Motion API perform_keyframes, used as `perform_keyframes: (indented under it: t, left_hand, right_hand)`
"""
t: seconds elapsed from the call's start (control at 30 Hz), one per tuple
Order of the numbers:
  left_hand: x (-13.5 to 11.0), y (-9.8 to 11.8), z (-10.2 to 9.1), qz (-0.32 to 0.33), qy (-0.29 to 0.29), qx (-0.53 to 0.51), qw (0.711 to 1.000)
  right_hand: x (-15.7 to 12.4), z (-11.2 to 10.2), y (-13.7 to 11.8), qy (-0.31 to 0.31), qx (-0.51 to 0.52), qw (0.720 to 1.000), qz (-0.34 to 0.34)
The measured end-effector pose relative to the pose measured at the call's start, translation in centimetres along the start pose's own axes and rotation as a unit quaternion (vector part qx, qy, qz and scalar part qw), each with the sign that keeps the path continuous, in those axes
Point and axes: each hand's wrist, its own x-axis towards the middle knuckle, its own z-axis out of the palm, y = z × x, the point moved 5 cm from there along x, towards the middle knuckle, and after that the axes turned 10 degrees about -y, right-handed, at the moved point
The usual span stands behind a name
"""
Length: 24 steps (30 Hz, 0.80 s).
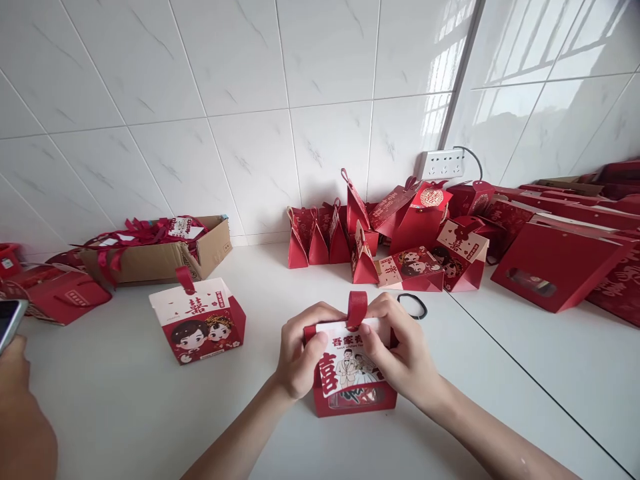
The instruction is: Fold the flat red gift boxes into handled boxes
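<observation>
A small red gift box [353,390] with a white printed front and a red ribbon loop on top stands on the white floor in front of me. My left hand [299,350] grips its upper left side, fingers curled over the top edge. My right hand [400,347] pinches the top flap beside the ribbon loop. A second red and white box [200,323] with a cartoon couple and a ribbon loop sits to the left, apart from both hands.
Several folded red boxes [380,240] are heaped against the tiled wall. A cardboard carton [160,257] holds red ribbons at left. Flat red bags [560,263] lie at right. A black hair tie [413,305] lies behind my right hand. Another person's hand [20,407] holds a phone [9,320] at far left.
</observation>
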Motion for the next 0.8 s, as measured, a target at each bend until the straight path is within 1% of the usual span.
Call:
perform_keyframes:
  t: [0.1, 0.2, 0.27, 0.37, 0.47, 0.6, 0.8]
  left_hand:
    - [0.4, 1.0, 0.0, 0.024, -0.035, 0.022, 0.999]
    - [0.9, 1.9, 0.1, -0.007, -0.059, 0.077, 0.995]
    - [1.1, 2.5, 0.2, -0.021, -0.042, 0.105, 0.993]
    - [1.1, 2.7, 0.4, -0.018, -0.014, 0.128, 0.992]
    - [1.0, 2.4, 0.4, -0.012, -0.007, 0.141, 0.99]
    - [0.9, 2.5, 0.3, 0.004, 0.009, 0.161, 0.987]
    - [0.9, 2.4, 0.2, -0.014, 0.017, 0.151, 0.988]
  right_hand:
    - [0.1, 0.0, -0.1, 0.0, 0.0, 1.0, 0.001]
    - [0.1, 0.0, -0.1, 0.0, -0.002, 1.0, 0.003]
    - [0.1, 0.0, -0.2, 0.002, -0.001, 1.0, -0.003]
    - [0.1, 0.1, -0.2, 0.001, -0.002, 1.0, -0.004]
    - [0.2, 0.2, 0.0, 0.0, -0.006, 1.0, 0.007]
    - [0.2, 0.1, -0.2, 0.002, -0.011, 1.0, 0.001]
    - [0.3, 0.0, -0.2, -0.003, -0.007, 1.0, 0.005]
